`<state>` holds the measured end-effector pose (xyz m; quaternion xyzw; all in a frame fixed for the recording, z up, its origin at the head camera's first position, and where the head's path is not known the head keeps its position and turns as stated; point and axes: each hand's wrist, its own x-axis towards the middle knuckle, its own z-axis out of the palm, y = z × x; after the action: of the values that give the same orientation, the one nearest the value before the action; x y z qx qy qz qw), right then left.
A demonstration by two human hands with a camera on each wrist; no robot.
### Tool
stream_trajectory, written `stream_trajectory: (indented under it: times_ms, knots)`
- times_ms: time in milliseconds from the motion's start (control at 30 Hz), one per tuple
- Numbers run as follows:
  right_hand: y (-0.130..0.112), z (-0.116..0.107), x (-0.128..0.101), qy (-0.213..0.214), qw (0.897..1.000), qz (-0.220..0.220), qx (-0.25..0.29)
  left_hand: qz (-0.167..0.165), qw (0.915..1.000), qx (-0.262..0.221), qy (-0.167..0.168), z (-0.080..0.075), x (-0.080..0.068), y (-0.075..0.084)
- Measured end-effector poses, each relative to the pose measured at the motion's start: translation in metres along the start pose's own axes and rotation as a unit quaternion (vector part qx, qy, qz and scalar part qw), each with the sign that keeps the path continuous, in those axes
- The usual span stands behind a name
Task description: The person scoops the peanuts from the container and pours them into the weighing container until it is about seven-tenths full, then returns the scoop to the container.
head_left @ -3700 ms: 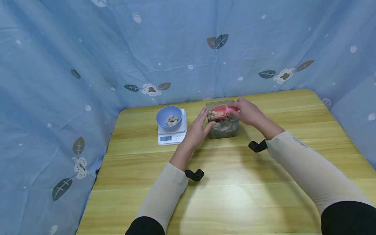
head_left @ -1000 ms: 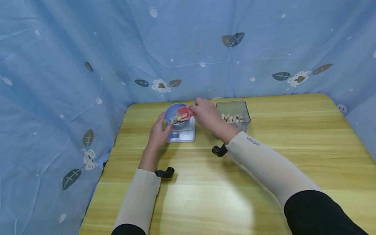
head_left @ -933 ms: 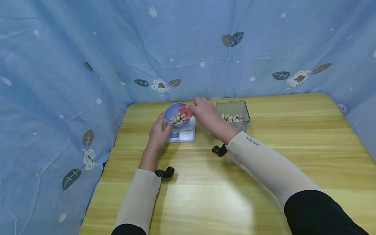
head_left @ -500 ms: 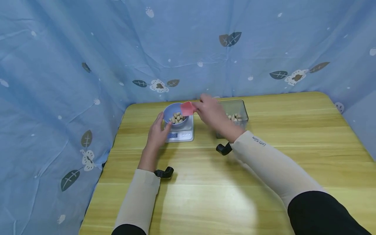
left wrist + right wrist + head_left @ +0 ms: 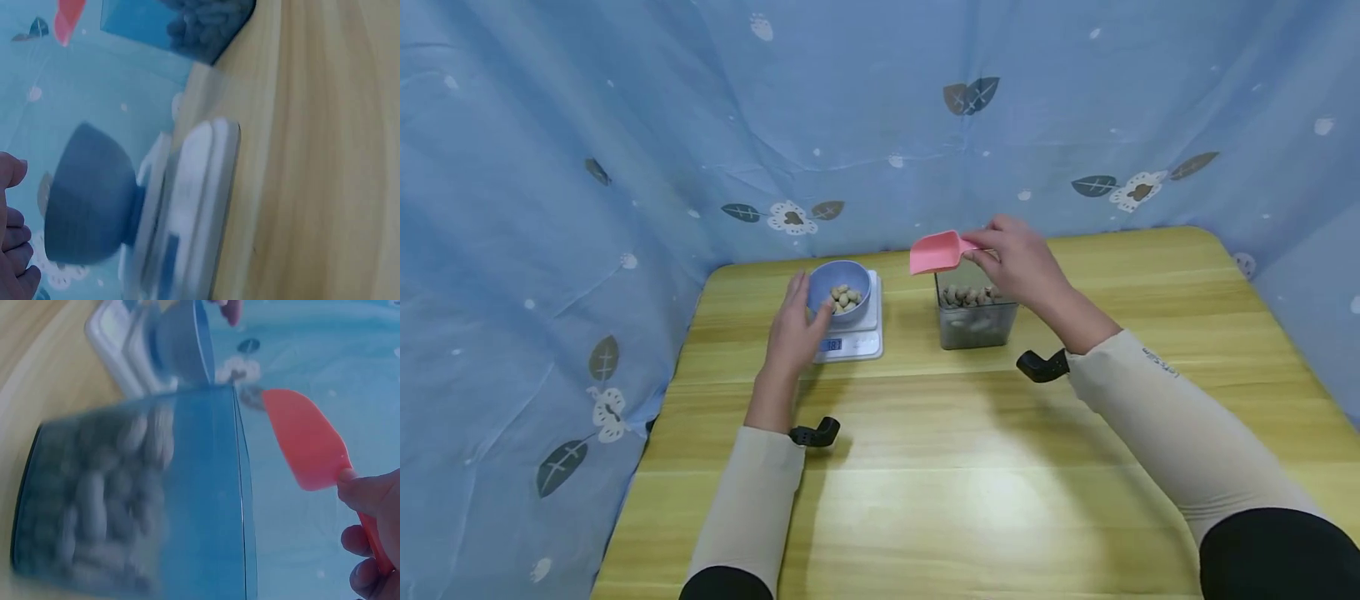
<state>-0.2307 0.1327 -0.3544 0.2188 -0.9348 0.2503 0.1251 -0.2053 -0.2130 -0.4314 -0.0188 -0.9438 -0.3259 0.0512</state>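
Now, scoop: over clear box, handle toward wrist
right hand: pinches scoop handle, nearer box
left hand: fingers straight against bowl

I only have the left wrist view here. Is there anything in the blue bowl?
Observer: Yes, the bowl holds a small heap of peanuts.
Operator: Where's the pink scoop?
Observer: The right hand holds the scoop in the air above the clear container.
Operator: Is the scoop loaded?
Observer: No peanuts show in it.
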Motion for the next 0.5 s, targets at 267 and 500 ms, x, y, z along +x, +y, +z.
stream_trajectory:
  times_ms: [267,500]
  knots:
    - [0.026,-0.019,-0.019,0.007,1.0,0.007,-0.01,0.064,0.9978,0.01,-0.016,0.01,0.004,0.034]
    - [0.037,-0.025,-0.031,0.032,0.999,-0.013,-0.029,0.137,0.989,-0.032,-0.046,0.035,0.005,0.073]
